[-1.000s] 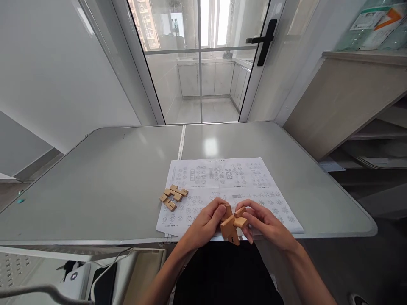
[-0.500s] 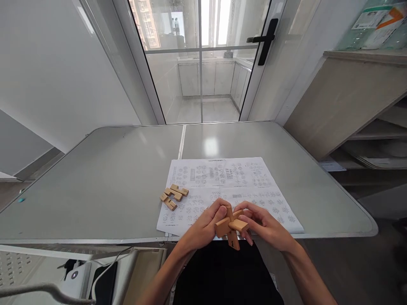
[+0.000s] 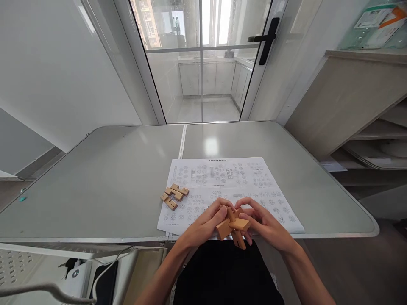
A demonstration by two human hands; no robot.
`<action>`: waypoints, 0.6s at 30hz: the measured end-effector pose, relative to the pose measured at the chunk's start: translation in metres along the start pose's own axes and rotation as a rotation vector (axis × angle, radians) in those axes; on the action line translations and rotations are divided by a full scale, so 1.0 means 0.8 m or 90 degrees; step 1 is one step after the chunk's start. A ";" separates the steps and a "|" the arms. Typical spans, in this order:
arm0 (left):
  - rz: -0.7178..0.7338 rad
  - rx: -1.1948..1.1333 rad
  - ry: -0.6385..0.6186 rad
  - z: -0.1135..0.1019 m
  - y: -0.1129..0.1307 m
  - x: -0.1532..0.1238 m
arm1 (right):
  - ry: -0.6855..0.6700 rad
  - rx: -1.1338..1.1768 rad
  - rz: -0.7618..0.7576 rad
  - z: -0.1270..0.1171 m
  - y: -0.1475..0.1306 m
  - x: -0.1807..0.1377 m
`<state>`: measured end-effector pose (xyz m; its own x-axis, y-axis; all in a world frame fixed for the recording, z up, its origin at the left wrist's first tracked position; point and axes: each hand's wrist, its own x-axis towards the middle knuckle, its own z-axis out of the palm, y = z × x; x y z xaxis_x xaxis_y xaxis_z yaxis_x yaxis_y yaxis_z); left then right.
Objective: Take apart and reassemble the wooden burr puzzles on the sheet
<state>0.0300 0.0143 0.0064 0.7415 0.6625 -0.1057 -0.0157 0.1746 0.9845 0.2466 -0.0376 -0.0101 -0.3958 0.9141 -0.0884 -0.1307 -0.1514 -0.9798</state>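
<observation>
Both hands hold a partly joined wooden burr puzzle (image 3: 233, 228) of crossed light-brown bars just over the table's near edge. My left hand (image 3: 203, 226) grips it from the left, fingers curled over the top. From the right, my right hand (image 3: 265, 224) pinches the bars, with its thumb beneath. Several loose wooden pieces (image 3: 174, 195) lie in a small heap to the left, half on the printed instruction sheet (image 3: 222, 178). That sheet lies flat on the grey table (image 3: 111, 182) in front of me.
A glass door with a black handle (image 3: 265, 40) stands behind the table. Wooden shelving (image 3: 359, 97) runs along the right side. At lower left, below the table edge, are a cable and white equipment (image 3: 76, 275).
The puzzle has been turned in my hands: the long upright bar now lies lower and tilted, and my fingers have shifted around it. The loose pieces stayed put.
</observation>
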 end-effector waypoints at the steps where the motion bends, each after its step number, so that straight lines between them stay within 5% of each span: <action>1: -0.001 -0.013 -0.007 -0.001 -0.002 0.000 | 0.002 0.000 -0.004 0.000 0.000 0.000; 18: 0.009 -0.026 -0.018 -0.001 0.000 -0.003 | 0.032 0.002 0.004 0.001 -0.001 0.002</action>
<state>0.0274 0.0132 0.0062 0.7597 0.6445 -0.0867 -0.0534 0.1948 0.9794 0.2454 -0.0366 -0.0091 -0.3503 0.9309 -0.1030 -0.1308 -0.1575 -0.9788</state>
